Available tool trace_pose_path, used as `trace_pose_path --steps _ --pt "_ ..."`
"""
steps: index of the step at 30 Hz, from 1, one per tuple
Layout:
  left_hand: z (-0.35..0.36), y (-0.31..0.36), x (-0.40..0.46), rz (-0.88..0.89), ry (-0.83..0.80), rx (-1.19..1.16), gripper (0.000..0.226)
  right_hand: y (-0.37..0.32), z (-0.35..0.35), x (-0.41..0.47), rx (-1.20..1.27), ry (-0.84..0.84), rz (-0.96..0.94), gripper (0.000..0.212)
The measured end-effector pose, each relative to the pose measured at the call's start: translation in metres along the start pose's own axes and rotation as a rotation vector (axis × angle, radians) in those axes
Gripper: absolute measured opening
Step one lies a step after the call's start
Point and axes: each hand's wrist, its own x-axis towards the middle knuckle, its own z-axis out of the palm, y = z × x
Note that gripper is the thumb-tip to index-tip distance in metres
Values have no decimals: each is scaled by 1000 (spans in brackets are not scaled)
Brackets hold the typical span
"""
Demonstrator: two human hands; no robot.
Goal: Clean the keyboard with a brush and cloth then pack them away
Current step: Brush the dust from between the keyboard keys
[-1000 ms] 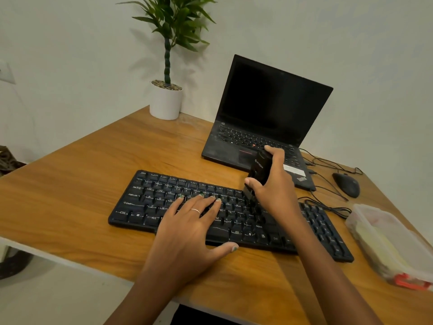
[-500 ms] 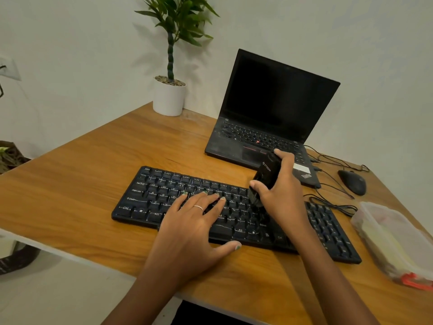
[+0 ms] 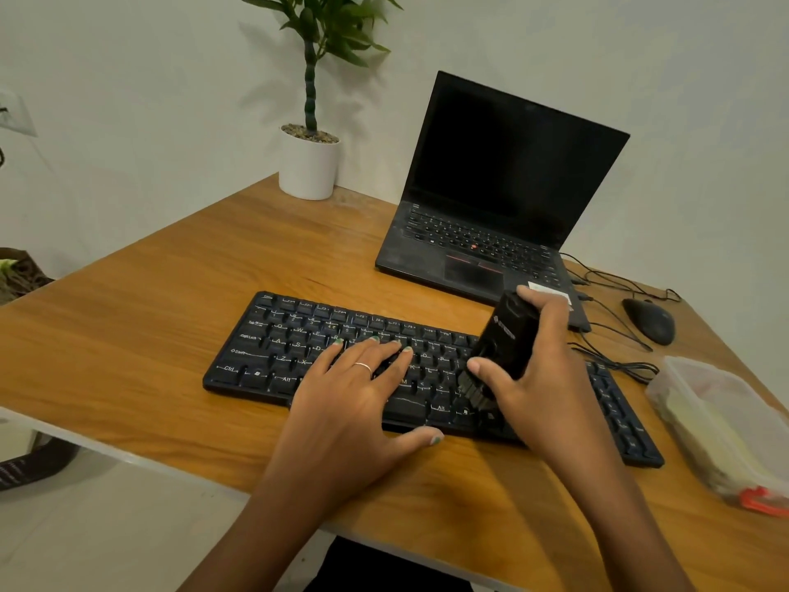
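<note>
Brushing step, mid-task. Keyboard (image 3: 299,339) lies on the table (image 3: 128,326) across the middle of the frame, long axis running from centre left down to lower right. Left hand (image 3: 354,403) rests flat on the keys left of centre, fingers (image 3: 380,352) straight and spread, thumb out along the front edge; it looks to be steadying the board. Right hand (image 3: 542,378) is curled round a black brush (image 3: 508,335), thumb on the near side and the other fingers wrapped over the top and far side. The brush is tilted, body leaning up toward the laptop (image 3: 491,215), bristle end down on the keys just right of the left hand's fingertips (bristles blurred, so contact is probable rather than certain).

Key relation: the bristles sit near the front rows at mid-board. Uncleaned stretch to the right runs under and beyond the right wrist, toward the lower right, so strokes would follow the long axis. The right hand is the nearer one.

Clear container (image 3: 726,425) at the right edge holds something pale yellow, possibly the cloth. Mouse (image 3: 649,320) and cables behind it, potted plant (image 3: 309,164) at top centre.
</note>
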Motion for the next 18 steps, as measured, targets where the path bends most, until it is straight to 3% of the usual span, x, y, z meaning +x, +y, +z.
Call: trace_pose_path --steps 7,15,18 --pt "-1 0 0 -3 -6 -1 84 3 15 37 55 71 15 78" --pt "0 0 0 -8 -10 -11 85 7 -7 2 53 -99 -2 76" --pt "0 0 0 -6 -28 0 85 3 -2 12 11 -76 -28 78"
